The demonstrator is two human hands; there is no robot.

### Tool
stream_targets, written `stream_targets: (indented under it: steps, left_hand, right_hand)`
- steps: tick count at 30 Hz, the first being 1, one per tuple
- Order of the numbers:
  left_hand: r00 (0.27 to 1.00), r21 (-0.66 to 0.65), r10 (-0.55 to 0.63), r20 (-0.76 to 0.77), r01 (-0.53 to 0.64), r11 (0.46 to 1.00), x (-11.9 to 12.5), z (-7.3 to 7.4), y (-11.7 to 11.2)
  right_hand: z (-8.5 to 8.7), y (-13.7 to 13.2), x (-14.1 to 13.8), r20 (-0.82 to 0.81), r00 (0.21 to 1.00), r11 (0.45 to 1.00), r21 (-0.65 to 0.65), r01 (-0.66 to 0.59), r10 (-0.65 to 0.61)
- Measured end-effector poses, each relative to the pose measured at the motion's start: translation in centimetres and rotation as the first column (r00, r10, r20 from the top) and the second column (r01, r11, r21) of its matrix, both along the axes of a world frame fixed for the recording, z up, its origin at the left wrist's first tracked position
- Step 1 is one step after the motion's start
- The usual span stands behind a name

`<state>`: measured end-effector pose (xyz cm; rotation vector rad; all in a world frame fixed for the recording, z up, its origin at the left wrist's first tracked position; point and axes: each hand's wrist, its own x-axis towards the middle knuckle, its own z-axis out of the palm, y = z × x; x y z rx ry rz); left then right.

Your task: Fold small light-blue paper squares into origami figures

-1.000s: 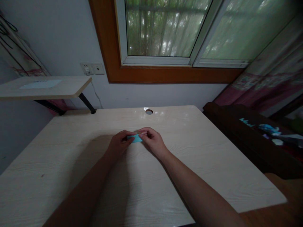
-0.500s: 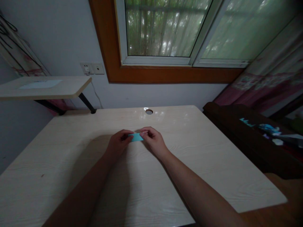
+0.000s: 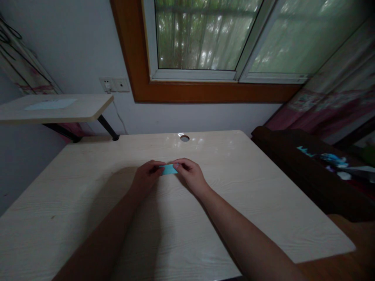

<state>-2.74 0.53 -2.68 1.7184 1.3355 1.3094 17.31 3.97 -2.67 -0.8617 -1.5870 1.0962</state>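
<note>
A small turquoise piece of paper [image 3: 169, 169] is stretched between my two hands, over the middle of the pale wood-grain desk [image 3: 234, 203]. My left hand [image 3: 146, 175] pinches its left end between thumb and fingers. At the right end, my right hand [image 3: 190, 173] pinches it the same way, the thumb lying on its near face. Fingers cover both ends of the paper. Whether its lower edge touches the desk I cannot tell.
A raised shelf [image 3: 88, 111] on black legs stands at the desk's back left, a pale sheet [image 3: 51, 104] on it. Behind the hands is a round cable hole [image 3: 184, 138]. Dark furniture [image 3: 281, 156] with turquoise and white items stands to the right. A window [image 3: 205, 39] is behind.
Almost nothing differs. Both hands still pinch the turquoise paper in the same place, with only a very slight shift of the paper and fingers.
</note>
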Motion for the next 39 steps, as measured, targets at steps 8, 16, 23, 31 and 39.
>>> stream_targets:
  steps: [8,16,23,31,39]
  left_hand:
    - [0.999,0.021,0.004,-0.044,-0.003,1.000,-0.08,-0.03,0.02]
    - [0.999,0.041,0.000,-0.055,0.002,0.999,-0.01,0.15,-0.02]
    - [0.996,0.044,0.006,-0.084,-0.002,0.999,0.04,0.38,-0.07]
    - [0.998,0.030,-0.004,-0.065,0.006,1.000,0.08,0.57,-0.26]
    - [0.998,0.040,-0.017,-0.063,0.020,0.999,0.04,0.31,-0.13]
  right_hand:
    - [0.05,-0.12,0.06,0.057,0.998,0.999,0.027,-0.018,0.016]
    - [0.33,-0.30,-0.11,0.029,0.999,0.999,-0.053,-0.015,0.016]
    - [0.57,-0.41,-0.27,-0.034,0.999,0.995,-0.093,-0.032,0.029]
    - [0.33,-0.34,-0.28,-0.027,1.000,0.996,-0.090,-0.018,0.016]
    - [0.62,-0.42,-0.27,-0.047,0.999,0.995,-0.094,-0.028,0.024]
